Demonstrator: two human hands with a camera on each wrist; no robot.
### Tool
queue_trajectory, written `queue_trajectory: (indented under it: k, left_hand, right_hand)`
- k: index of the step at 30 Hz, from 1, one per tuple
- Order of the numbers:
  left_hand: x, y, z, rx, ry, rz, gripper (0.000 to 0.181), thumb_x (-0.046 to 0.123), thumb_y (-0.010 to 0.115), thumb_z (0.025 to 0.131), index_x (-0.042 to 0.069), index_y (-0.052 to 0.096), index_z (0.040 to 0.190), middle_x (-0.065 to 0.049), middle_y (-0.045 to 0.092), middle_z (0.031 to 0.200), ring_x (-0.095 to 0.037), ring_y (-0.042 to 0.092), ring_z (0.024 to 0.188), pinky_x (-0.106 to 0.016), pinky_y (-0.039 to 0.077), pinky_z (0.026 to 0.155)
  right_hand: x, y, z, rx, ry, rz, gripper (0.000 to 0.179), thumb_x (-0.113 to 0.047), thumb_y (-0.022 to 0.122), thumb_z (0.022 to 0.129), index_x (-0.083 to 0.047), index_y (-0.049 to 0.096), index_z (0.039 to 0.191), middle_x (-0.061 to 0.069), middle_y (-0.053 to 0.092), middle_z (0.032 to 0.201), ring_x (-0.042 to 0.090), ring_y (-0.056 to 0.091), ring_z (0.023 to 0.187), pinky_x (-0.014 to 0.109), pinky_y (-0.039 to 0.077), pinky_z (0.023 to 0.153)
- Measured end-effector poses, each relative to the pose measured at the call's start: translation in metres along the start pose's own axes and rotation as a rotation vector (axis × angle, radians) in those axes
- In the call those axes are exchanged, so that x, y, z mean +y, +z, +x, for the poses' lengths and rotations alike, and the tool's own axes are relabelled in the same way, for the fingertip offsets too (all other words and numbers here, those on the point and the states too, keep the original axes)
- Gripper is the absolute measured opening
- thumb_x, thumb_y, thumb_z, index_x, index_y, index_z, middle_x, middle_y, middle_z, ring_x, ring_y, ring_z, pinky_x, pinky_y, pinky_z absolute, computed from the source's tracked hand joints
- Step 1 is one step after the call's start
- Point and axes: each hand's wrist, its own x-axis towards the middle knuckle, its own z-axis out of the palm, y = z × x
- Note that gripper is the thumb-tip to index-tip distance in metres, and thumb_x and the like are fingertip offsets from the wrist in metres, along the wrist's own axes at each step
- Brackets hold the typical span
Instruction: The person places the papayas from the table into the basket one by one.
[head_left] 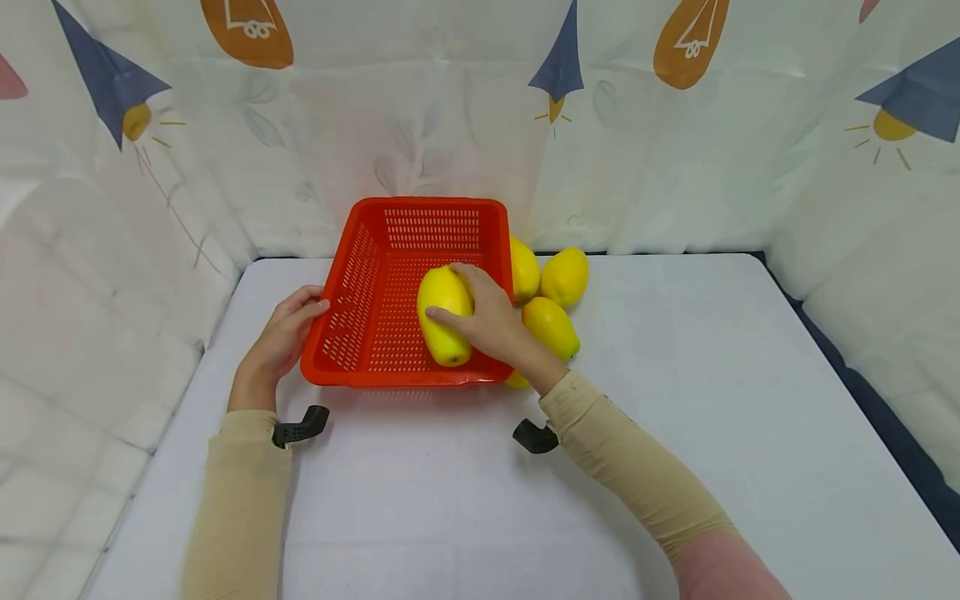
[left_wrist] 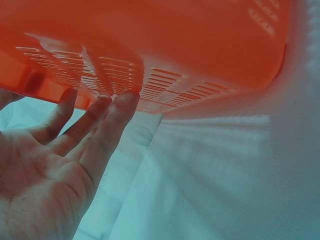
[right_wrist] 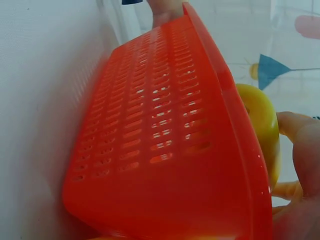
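Observation:
A red plastic basket with slotted walls sits on the table. My left hand holds its left rim, thumb over the edge; in the left wrist view the fingers of that hand lie against the outer wall. Over the basket's right half, my right hand grips a long yellow papaya between thumb and fingers. The right wrist view shows this papaya above the rim. Whether it touches the basket floor, I cannot tell. The rest of the basket floor shows bare slots.
Against the basket's right side lie several more yellow fruits, one farther back. Part of another peeks out under my right wrist. A white cloth covers the table; a patterned curtain hangs behind it.

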Motion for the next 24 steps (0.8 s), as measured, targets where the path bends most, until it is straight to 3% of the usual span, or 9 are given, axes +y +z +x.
queue_trajectory:
  k: [14, 24]
  left_hand:
    - [0.0, -0.002, -0.001, -0.027, 0.02, -0.035, 0.017, 0.019, 0.048, 0.101, 0.011, 0.052, 0.116, 0.001, 0.059, 0.107, -0.009, 0.062, 0.092, -0.018, 0.054, 0.077]
    - [0.0, -0.001, -0.001, -0.04, 0.018, -0.041, 0.019, 0.02, 0.048, 0.101, 0.009, 0.05, 0.117, 0.0, 0.059, 0.107, -0.009, 0.062, 0.091, -0.017, 0.054, 0.078]
  right_hand:
    - [-0.003, 0.012, 0.006, -0.041, -0.006, -0.032, 0.075, -0.051, 0.065, 0.086, -0.019, 0.034, 0.146, 0.0, 0.038, 0.149, 0.017, 0.047, 0.122, 0.037, 0.047, 0.1]
    - [-0.006, 0.018, 0.007, -0.068, 0.038, -0.044, 0.074, -0.049, 0.067, 0.086, -0.021, 0.034, 0.146, 0.001, 0.039, 0.147, 0.018, 0.048, 0.118, 0.037, 0.05, 0.096]
